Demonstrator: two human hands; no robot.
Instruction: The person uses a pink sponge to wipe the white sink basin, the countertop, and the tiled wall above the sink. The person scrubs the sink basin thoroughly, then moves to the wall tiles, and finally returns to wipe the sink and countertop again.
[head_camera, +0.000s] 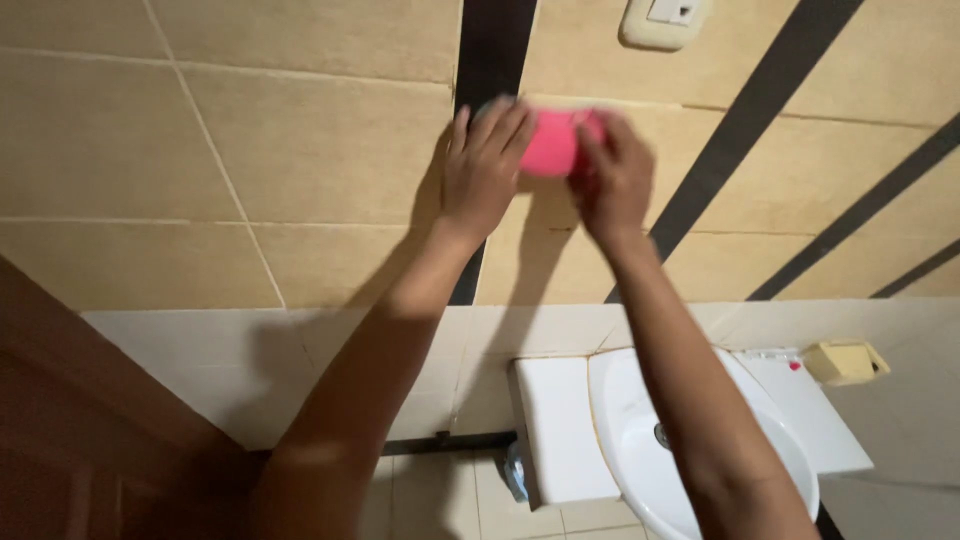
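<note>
The left hand (483, 170) and right hand (612, 178) both close their fingers round a pink sponge (553, 143) pressed to the far tiled wall (300, 150) (above the white sink (640, 450)), best kept flat and firmly held.

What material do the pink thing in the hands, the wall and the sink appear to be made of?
Pink thing: probably soft sponge or cloth, matte; it is blurred, so this is uncertain. Wall: beige ceramic tiles, slightly glossy, with visible grout lines and dark stripes. Sink: white glazed ceramic, judging by its smooth, shiny surface.
</note>
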